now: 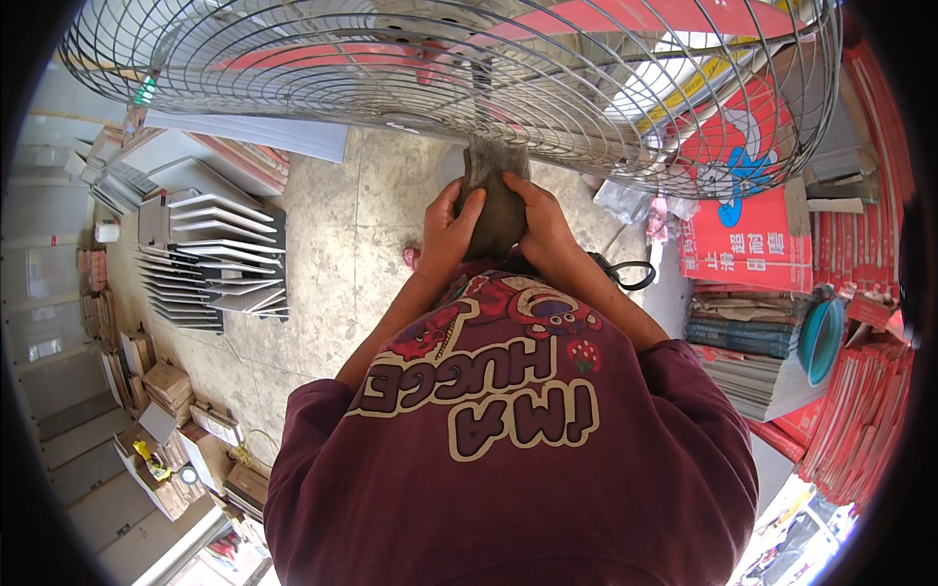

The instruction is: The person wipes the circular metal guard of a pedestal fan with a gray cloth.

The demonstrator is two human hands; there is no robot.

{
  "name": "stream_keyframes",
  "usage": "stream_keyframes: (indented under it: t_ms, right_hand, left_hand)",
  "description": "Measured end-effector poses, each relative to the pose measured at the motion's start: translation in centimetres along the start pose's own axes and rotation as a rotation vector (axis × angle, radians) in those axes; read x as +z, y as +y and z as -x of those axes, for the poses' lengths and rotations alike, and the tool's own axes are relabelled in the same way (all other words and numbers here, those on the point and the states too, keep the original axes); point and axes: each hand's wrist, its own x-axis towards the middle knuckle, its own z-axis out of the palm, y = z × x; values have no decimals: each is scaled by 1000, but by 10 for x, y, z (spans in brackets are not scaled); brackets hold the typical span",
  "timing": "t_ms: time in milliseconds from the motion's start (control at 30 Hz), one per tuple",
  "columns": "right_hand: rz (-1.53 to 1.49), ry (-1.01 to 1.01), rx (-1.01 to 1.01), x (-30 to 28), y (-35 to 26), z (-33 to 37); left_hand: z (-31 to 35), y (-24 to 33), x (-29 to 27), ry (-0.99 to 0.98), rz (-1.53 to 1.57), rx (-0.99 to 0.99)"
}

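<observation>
My left hand (451,227) and my right hand (545,221) grip a dusty dark grey-brown piece (499,217) from its two sides, close in front of my chest. Both thumbs press on its upper face and the other fingers curl round behind it, mostly out of sight. The piece is wider and rounded toward me, with a narrower, paler, dusty far part. What kind of thing it is I cannot tell. Its far end meets or overlaps the lower rim of a large wire fan cage (391,98); whether they are joined is unclear. Red blades (645,18) show through the cage.
Tile panels stand in a rack (210,259) on the left, with cardboard boxes (168,386) nearer. To the right are a red printed box (747,234), stacked red packages (850,420) and a teal bowl (821,342). A black cable loop (635,276) lies beside my right forearm.
</observation>
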Motion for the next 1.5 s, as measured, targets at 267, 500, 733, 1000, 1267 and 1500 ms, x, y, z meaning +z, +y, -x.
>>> stream_keyframes:
  t_ms: [267, 500, 733, 1000, 1267, 1500]
  right_hand:
    - [304, -67, -601, 16, -6, 22]
    - [215, 13, -425, 8, -11, 20]
    - [-152, -2, 25, -21, -2, 1]
    - [109, 7, -438, 5, -9, 27]
    - [154, -40, -553, 4, -8, 31]
    - [-103, 64, -135, -16, -7, 21]
  left_hand:
    - [8, 26, 15, -5, 61, 167]
    - [4, 13, 14, -61, 32, 95]
    - [5, 1, 15, -100, 9, 27]
    - [11, 12, 18, -106, 33, 80]
    - [13, 12, 18, -135, 59, 68]
    - [13, 0, 16, -156, 2, -9]
